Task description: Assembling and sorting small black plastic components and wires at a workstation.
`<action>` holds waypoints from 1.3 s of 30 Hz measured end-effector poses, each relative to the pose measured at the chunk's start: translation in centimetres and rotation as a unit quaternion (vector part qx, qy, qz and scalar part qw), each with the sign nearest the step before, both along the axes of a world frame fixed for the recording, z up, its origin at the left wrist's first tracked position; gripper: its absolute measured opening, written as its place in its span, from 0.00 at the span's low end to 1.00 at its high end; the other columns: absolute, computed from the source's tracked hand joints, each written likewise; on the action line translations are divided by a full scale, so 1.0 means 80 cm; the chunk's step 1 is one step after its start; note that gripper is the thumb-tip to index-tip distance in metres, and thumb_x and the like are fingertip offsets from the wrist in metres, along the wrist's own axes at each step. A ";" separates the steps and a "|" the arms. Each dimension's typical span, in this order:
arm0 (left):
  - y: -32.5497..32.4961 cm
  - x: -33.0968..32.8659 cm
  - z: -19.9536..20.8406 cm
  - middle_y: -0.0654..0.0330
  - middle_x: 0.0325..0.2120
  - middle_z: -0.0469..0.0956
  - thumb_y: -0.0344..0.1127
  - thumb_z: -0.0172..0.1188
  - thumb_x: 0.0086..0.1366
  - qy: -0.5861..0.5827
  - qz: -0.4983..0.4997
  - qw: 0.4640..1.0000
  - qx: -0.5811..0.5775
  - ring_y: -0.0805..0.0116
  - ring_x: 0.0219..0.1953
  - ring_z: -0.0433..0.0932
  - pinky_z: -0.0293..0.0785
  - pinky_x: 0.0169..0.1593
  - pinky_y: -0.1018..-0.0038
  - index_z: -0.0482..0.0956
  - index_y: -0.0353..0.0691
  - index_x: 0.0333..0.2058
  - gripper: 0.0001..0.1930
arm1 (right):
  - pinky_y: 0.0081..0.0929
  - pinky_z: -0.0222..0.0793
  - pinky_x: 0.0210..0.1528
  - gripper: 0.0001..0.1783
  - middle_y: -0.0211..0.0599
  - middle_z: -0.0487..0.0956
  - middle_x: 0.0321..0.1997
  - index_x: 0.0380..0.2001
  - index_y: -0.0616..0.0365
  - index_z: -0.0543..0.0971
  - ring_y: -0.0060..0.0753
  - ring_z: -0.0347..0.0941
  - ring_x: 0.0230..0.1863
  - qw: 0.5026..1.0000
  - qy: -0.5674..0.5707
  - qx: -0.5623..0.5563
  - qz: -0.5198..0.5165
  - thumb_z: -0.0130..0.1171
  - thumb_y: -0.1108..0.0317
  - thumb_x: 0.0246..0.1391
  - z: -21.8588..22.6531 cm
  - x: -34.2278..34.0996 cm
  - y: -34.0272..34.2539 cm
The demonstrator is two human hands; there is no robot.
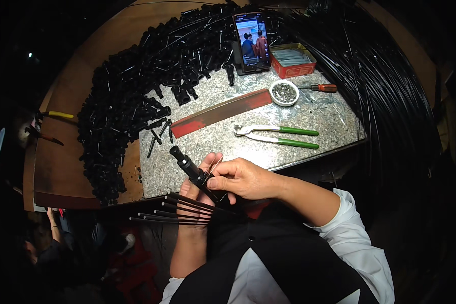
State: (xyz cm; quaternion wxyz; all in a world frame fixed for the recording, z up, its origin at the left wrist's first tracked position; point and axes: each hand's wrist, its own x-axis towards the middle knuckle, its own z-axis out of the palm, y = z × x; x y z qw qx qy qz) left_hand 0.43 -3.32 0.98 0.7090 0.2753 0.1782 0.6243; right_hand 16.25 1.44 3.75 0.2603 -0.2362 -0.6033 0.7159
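Observation:
My left hand (191,191) is closed around a black tubular part (188,166) that looks like an umbrella frame, tilted with its capped end up and to the left. Several thin black rods (173,212) with pale tips fan out leftward past my left wrist. Pressed close to the tube's lower section, my right hand (244,178) has thumb and fingers pinched together. A thin, pale wire (216,164) sticks up from that pinch; its lower end is hidden by my fingers.
On the stone-topped table (197,144) lie green-handled pincers (278,136), a red worn bar (220,112) and a screwdriver (323,87). Behind stand a bowl (284,93) of small metal bits, a red tin (293,61) of wires and a phone (252,43). Black parts (131,91) and rods (370,66) are heaped around.

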 end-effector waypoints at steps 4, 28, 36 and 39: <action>0.002 0.000 -0.002 0.42 0.58 0.61 0.33 0.52 0.64 -0.012 0.005 1.000 -0.012 0.51 0.61 0.61 0.67 0.58 0.57 0.63 0.29 0.55 0.22 | 0.17 0.62 0.21 0.14 0.27 0.71 0.19 0.27 0.60 0.74 0.17 0.69 0.17 1.000 0.004 0.008 0.022 0.52 0.60 0.60 -0.002 0.004 0.004; -0.004 -0.015 -0.004 0.38 0.62 0.49 0.37 0.53 0.61 -0.055 -0.105 0.993 0.006 0.46 0.63 0.54 0.66 0.57 0.53 0.61 0.32 0.57 0.27 | 0.14 0.58 0.21 0.11 0.23 0.69 0.19 0.27 0.57 0.73 0.13 0.65 0.18 0.997 0.013 -0.009 0.076 0.53 0.62 0.59 -0.006 -0.005 0.004; -0.003 -0.014 0.003 0.50 0.51 0.67 0.40 0.53 0.65 0.026 0.099 0.995 0.001 0.54 0.59 0.63 0.61 0.61 0.61 0.69 0.35 0.49 0.18 | 0.21 0.58 0.25 0.13 0.27 0.68 0.22 0.23 0.60 0.69 0.19 0.61 0.23 0.984 0.025 0.154 -0.089 0.53 0.66 0.59 -0.012 -0.026 -0.010; -0.013 -0.021 0.002 0.51 0.48 0.71 0.39 0.49 0.67 0.057 0.189 0.980 0.010 0.57 0.53 0.69 0.64 0.58 0.63 0.70 0.34 0.47 0.16 | 0.25 0.59 0.26 0.14 0.35 0.66 0.22 0.21 0.64 0.65 0.26 0.61 0.23 0.960 0.016 0.240 -0.145 0.54 0.69 0.56 -0.008 -0.040 -0.014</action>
